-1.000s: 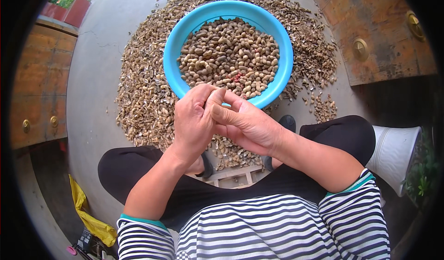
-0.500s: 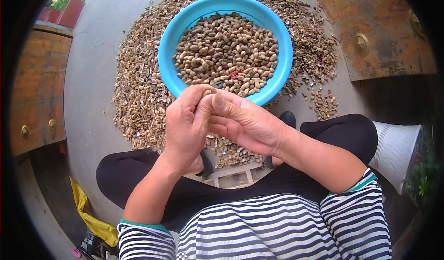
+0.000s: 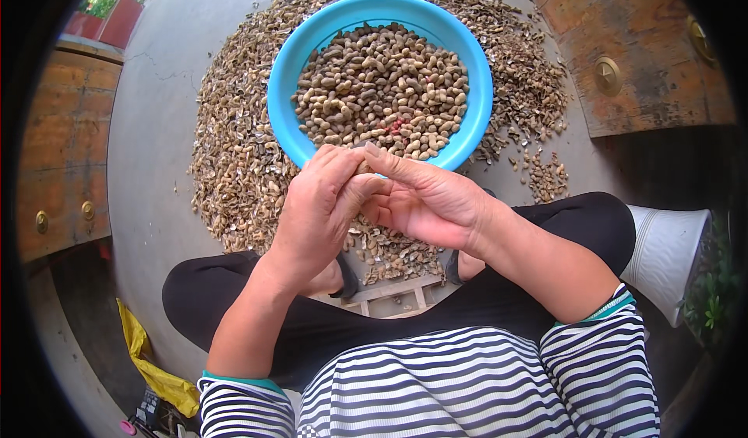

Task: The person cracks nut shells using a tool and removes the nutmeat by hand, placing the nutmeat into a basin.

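Just over the near rim of a blue basin (image 3: pixel 282 130), my two hands meet at the fingertips. My left hand (image 3: pixel 310 204) is closed, thumb and forefinger pinched together. My right hand (image 3: pixel 432 204) has its thumb laid across toward the left fingertips and its other fingers curled, palm turned partly up. A small brown piece, apparently a peanut (image 3: pixel 364 168), shows between the fingers of both hands; most of it is hidden. Inside the basin lies a heap of unshelled peanuts (image 3: pixel 374 80), with a few red kernels (image 3: pixel 398 125) on top near me.
Broken peanut shells (image 3: pixel 234 142) cover the floor around the basin. A small pile of peanuts (image 3: pixel 548 179) lies to the right. Wooden panels (image 3: pixel 70 142) stand at both sides. A white ribbed pot (image 3: pixel 670 251) is beside my right knee, a yellow bag (image 3: pixel 156 368) at lower left.
My right thumb has lifted and straightened away from the left thumb, and the right hand has opened a little. The brown piece now shows between the fingers.
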Motion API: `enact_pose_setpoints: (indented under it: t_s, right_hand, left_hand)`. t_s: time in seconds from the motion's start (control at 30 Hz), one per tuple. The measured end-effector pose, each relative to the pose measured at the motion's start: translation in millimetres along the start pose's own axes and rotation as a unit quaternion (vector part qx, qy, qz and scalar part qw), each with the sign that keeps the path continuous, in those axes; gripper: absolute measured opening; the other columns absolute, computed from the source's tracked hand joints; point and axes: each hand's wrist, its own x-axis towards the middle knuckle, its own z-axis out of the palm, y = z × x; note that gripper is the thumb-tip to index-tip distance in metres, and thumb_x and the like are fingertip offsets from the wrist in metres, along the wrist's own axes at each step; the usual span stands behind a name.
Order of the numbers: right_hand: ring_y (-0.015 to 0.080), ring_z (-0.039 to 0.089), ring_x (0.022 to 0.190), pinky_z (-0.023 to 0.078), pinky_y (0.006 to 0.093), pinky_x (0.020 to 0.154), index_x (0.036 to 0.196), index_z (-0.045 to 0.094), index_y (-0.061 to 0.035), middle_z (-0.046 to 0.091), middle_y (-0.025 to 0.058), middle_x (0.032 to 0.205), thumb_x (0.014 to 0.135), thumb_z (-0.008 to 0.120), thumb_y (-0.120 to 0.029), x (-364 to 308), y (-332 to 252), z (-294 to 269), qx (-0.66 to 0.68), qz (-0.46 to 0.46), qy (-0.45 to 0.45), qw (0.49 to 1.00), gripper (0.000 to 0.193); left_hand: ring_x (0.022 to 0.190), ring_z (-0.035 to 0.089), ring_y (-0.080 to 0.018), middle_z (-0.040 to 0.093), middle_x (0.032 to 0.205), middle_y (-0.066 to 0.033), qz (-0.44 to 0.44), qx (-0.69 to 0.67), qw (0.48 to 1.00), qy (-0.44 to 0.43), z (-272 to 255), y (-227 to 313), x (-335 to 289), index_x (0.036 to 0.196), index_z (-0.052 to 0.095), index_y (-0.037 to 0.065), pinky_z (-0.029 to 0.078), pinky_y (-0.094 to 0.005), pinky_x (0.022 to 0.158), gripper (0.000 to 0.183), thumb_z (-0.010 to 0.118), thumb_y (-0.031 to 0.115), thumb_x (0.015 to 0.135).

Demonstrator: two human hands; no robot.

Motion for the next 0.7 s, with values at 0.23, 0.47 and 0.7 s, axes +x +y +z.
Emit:
enact_pose_setpoints:
  t_s: [0.23, 0.47, 0.7]
  right_hand:
    - [0.0115, 0.052, 0.088, 0.048, 0.024, 0.081, 0.106, 0.057, -0.004, 0.054, 0.0049, 0.097, 0.09, 0.061, -0.024, 1, 3, 3, 0.095, 0.024, 0.004, 0.995, 0.026]
    - [0.0119, 0.052, 0.088, 0.047, 0.0272, 0.084, 0.102, 0.057, -0.0035, 0.053, 0.0056, 0.097, 0.09, 0.06, -0.019, 5, 4, 6, 0.139, -0.004, 0.02, 0.99, 0.02]
    - [0.0134, 0.052, 0.093, 0.046, 0.0312, 0.093, 0.103, 0.055, -0.0017, 0.053, 0.006, 0.101, 0.09, 0.059, -0.014, 7, 7, 1, 0.131, -0.047, 0.024, 0.99, 0.019]
  left_hand:
    - [0.065, 0.049, -0.0099, 0.051, 0.068, -0.0024, -0.08, -0.048, 0.993, 0.066, 13, 0, -4, 0.09, 0.059, -0.001, 0.04, -0.0239, 0.058, 0.024, 0.049, 0.02, 0.096]
    - [0.062, 0.04, -0.0048, 0.046, 0.068, 0.0036, -0.178, -0.244, 0.949, 0.087, 23, 7, 1, 0.077, 0.055, 0.004, 0.033, -0.0203, 0.054, 0.033, 0.044, 0.027, 0.099]
    - [0.063, 0.037, -0.0044, 0.044, 0.068, 0.0028, -0.245, -0.376, 0.885, 0.124, 37, -2, 4, 0.076, 0.052, 0.006, 0.031, -0.0201, 0.056, 0.032, 0.045, 0.028, 0.098]
